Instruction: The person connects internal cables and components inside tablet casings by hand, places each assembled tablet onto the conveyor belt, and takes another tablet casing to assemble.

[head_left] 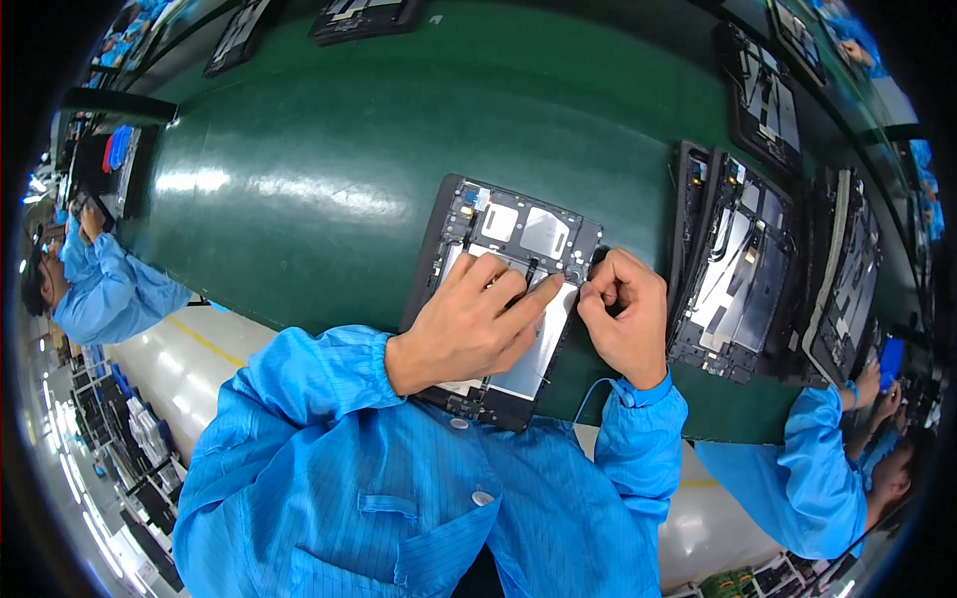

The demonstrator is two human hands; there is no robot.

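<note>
An opened tablet (528,374) lies on the green table in front of me, its inner parts bared: silver panels, a black board area and dark ribbon cables. My left hand (478,317) rests over its middle, fingers apart, with the index fingertip pressing near the right edge of the board. Beside that same edge, my right hand (628,314) is closed, thumb and index finger pinched together. Whatever sits between those fingertips is too small or hidden to make out. A blue wrist strap (643,392) with a thin cord goes round my right wrist.
Opened tablets (733,269) lean in a stack to the right, with another stack (847,279) beyond. More tablets lie at the far edge (364,18). Co-workers in blue sit at the left (110,284) and right (822,488). The green table (299,199) stretches left.
</note>
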